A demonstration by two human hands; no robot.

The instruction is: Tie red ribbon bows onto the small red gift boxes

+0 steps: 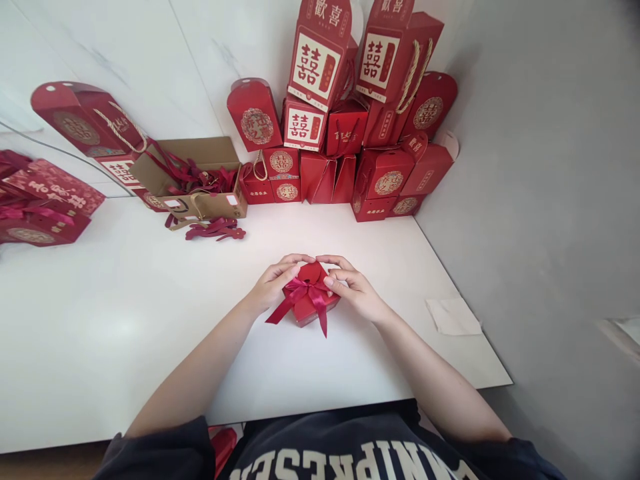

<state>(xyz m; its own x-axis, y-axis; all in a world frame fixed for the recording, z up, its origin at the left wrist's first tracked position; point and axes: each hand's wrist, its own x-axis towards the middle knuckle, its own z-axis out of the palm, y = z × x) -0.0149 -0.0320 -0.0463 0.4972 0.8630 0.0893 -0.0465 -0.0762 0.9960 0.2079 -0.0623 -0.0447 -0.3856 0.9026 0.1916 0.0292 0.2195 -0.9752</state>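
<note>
A small red gift box (306, 311) sits on the white table in front of me. A shiny crimson ribbon (311, 291) is tied in a bow across it, with two tails hanging over the near side. My left hand (277, 280) curves round the box's left and far side, thumb on its top. From the right, my right hand (353, 290) holds it the same way, thumb by the bow. The fingertips of both hands nearly meet behind the box, and the far sides of the fingers are partly hidden.
An open cardboard box (230, 203) of dark red ribbons stands at the back, with loose ribbons (217, 229) before it. Red gift boxes (383, 183) are stacked against the wall. More red boxes (50, 223) lie far left. A pale sheet (454, 316) lies right, near a grey wall (540, 200).
</note>
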